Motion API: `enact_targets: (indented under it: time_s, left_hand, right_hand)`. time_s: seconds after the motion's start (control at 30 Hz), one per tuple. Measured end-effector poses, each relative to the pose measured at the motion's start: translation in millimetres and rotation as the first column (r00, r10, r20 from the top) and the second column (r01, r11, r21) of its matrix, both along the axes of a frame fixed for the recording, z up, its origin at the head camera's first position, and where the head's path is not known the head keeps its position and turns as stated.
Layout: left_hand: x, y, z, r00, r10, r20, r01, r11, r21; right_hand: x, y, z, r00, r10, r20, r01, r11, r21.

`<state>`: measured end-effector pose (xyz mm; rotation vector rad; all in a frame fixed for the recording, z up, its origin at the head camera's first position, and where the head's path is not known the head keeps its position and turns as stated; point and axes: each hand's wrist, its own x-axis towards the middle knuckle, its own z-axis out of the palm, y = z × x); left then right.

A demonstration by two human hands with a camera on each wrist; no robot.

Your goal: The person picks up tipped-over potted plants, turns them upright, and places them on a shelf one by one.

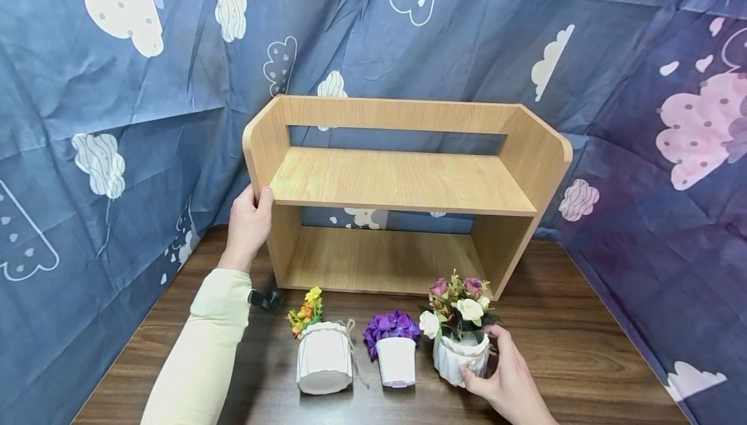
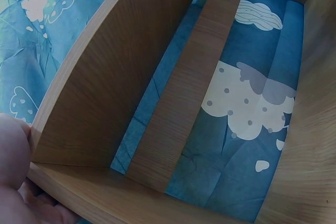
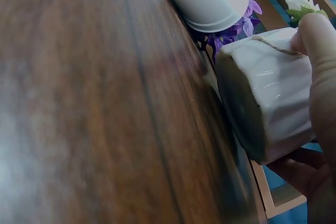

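My left hand (image 1: 248,227) grips the left side panel of a light wooden two-tier shelf (image 1: 403,178), thumb on the front edge near the middle board. In the left wrist view, part of that hand shows at the panel's edge. With thumb and fingers around it, my right hand (image 1: 508,376) holds a white flowerpot (image 1: 452,363) with a twine band and white and mauve roses (image 1: 467,308). The right wrist view shows this pot (image 3: 268,93) tilted, its base visible. Beside it is a smaller white pot (image 1: 397,360) of purple flowers (image 1: 391,327).
Left of the purple flowers is another white pot (image 1: 324,363) with twine and yellow-orange flowers (image 1: 308,311), its base turned toward me. All sit before the shelf on a dark wooden table (image 1: 583,347). Blue cloud-print cloth (image 1: 175,87) hangs behind and along both sides.
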<state>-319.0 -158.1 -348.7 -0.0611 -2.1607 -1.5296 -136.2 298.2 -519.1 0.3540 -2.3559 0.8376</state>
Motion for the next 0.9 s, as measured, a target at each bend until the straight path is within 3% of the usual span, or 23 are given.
enact_targets:
  time_s: [0.4,0.73,0.9]
  left_hand:
    - [-1.0,0.2,-1.4,1.0,0.009,-0.001,-0.009,1.0,0.003]
    - [-0.4,-0.1,-1.6,1.0,0.008,0.0,-0.008,1.0,-0.006]
    - [-0.9,-0.3,-1.2,1.0,0.009,-0.002,-0.009,1.0,-0.012]
  right_hand:
    - [-0.7,9.4,-2.3,0.994,0.1,-0.038,-0.097,0.992,0.079]
    - [1.9,10.7,-3.1,0.985,0.173,0.016,-0.173,0.985,-0.002]
    - [6.3,7.6,-1.5,0.984,0.159,0.085,-0.153,0.985,-0.076]
